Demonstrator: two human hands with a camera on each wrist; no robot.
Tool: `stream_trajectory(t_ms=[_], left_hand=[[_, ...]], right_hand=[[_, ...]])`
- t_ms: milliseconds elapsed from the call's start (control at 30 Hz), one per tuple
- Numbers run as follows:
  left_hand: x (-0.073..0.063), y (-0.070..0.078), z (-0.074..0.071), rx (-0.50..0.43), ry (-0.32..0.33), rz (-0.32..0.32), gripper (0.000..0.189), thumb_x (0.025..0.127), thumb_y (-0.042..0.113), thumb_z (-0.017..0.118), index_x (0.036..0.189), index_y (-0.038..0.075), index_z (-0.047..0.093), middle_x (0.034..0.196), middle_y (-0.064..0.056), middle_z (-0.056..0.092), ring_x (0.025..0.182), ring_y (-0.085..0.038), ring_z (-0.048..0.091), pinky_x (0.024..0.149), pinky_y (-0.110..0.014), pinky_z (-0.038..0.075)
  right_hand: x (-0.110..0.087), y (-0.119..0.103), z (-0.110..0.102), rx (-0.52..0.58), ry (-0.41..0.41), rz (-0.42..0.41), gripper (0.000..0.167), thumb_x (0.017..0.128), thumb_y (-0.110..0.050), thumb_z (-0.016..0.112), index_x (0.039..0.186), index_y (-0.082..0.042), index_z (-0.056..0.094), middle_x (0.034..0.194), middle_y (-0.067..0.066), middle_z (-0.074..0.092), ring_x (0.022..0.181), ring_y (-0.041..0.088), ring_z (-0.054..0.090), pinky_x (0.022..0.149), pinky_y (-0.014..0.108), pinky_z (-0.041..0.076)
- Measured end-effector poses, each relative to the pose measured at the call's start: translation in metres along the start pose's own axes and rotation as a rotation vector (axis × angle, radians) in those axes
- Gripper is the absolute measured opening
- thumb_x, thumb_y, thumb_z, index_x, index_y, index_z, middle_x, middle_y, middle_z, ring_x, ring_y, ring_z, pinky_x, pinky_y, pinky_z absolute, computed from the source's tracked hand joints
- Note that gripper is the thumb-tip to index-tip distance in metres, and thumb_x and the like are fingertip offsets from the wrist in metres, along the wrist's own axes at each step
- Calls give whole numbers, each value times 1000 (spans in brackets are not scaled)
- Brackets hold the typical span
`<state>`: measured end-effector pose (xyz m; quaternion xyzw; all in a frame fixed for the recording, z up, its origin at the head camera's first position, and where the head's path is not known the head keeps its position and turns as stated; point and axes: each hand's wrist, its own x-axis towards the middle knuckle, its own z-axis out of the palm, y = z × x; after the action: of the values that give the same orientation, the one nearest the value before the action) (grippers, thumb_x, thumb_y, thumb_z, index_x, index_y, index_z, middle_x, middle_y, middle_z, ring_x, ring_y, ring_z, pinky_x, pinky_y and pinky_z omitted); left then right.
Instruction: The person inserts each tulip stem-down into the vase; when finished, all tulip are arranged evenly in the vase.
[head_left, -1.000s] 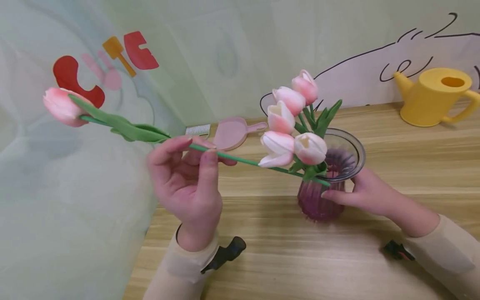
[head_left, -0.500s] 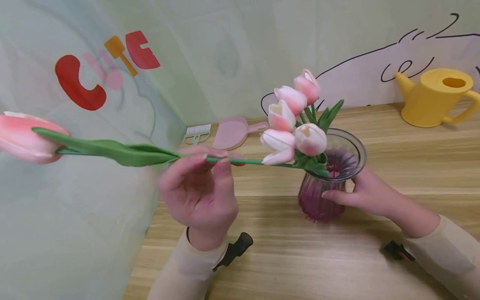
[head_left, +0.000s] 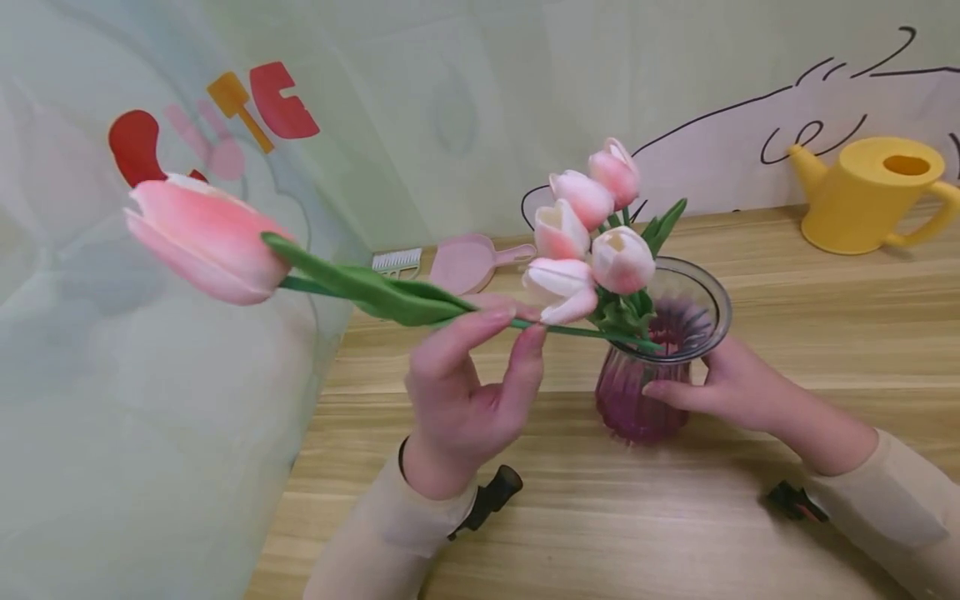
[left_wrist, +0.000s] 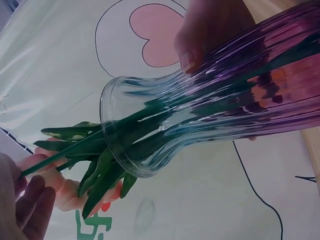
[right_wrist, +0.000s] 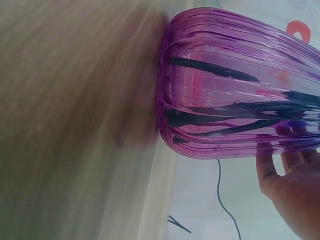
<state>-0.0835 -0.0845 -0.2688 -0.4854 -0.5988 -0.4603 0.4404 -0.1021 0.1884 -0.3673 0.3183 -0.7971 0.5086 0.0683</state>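
My left hand (head_left: 472,400) pinches the green stem of a pink-and-white tulip (head_left: 210,242) between thumb and fingers. The tulip lies almost level, its bloom out to the left and its stem end at the vase mouth. In the left wrist view, the stem (left_wrist: 60,155) runs from the fingertips to the glass rim. My right hand (head_left: 738,387) grips the ribbed glass vase (head_left: 645,400), clear at the top and purple below. Several more tulips (head_left: 581,200) stand in it, leaning left. Their dark stems (right_wrist: 240,110) show through the purple glass in the right wrist view.
A yellow watering can (head_left: 862,200) stands at the back right of the wooden table (head_left: 600,517). Behind my left hand lie a pink dustpan (head_left: 465,262) and a small brush (head_left: 397,262). A wall (head_left: 150,433) with coloured letters borders the left side.
My left hand has moved right, bringing the tulip closer to the vase. Its bloom swung down and left, then back up and right. The right hand and vase have stayed put.
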Motion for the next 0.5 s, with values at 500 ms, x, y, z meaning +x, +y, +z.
stream_trajectory(t_ms=[500], left_hand=[[-5,1,18,233,-171,-7,22,92,6,72,113,5,64,94,-12,75,82,-20,74,78,-30,63]], right_hand=[[1,0,-1,-13,-15,19,80,77,3,85,146,-7,45,131,3,61,120,1,58,107,10,40]])
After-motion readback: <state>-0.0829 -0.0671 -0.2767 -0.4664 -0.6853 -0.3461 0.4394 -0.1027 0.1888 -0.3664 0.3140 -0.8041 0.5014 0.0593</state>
